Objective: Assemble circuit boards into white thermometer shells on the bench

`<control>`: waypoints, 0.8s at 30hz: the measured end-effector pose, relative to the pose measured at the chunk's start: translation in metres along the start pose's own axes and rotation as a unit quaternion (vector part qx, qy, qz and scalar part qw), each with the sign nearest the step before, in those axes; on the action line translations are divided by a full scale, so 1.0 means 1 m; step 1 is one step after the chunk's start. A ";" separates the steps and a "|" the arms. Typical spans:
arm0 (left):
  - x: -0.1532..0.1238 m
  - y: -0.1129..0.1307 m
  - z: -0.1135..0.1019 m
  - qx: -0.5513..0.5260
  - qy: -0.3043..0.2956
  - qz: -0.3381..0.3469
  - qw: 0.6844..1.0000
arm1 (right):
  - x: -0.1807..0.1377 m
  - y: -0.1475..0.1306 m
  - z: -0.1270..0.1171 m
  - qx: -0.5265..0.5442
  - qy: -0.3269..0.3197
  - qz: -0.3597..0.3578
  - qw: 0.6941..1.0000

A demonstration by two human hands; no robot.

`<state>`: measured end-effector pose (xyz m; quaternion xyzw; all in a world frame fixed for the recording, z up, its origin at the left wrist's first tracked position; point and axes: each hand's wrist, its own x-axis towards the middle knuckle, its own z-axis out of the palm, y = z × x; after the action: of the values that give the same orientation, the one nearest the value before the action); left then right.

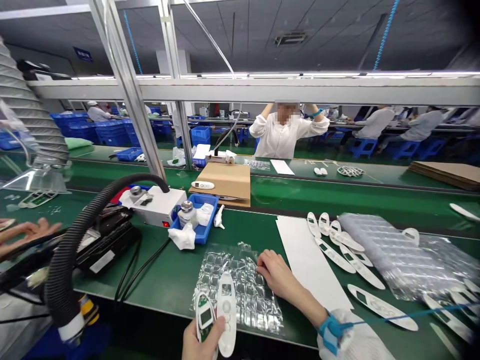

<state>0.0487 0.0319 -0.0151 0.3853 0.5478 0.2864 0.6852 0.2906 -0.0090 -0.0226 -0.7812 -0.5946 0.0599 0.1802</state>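
Note:
Low in the head view, my left hand (202,340) is closed around two pieces. One is a slim white plastic shell (226,315) with a window and round button holes. Beside it is a white casing half (204,315) with a green circuit board and a small screen inside. Under and beyond them lies a clear plastic sheet (243,290) of small square pockets. My right hand (275,272) rests at the sheet's right edge, fingers curled and fingertips down on it. Whatever those fingers may pinch is hidden. A blue wrist strap (332,330) circles my right wrist.
Right of my hand lie white paper (311,260), several white shells (382,306) and a bubble-wrap bundle (386,250). A blue tray (202,232) with a bottle, a white box (159,205) and a black hose (71,245) stand left. A person (287,132) sits opposite.

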 end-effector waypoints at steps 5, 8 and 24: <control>-0.003 0.015 -0.008 -0.055 -0.001 -0.008 0.998 | -0.018 -0.010 -0.006 -0.040 0.025 -0.091 0.995; -0.005 0.025 -0.001 -0.072 -0.021 -0.010 0.997 | -0.029 -0.012 -0.007 -0.046 0.027 -0.132 0.990; 0.055 0.087 0.060 -0.138 -0.148 0.070 0.977 | 0.019 -0.028 0.012 0.041 0.013 -0.083 0.996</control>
<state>0.1224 0.1112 0.0354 0.3629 0.3675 0.3461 0.7833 0.2668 0.0181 -0.0219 -0.7216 -0.6524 0.0586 0.2241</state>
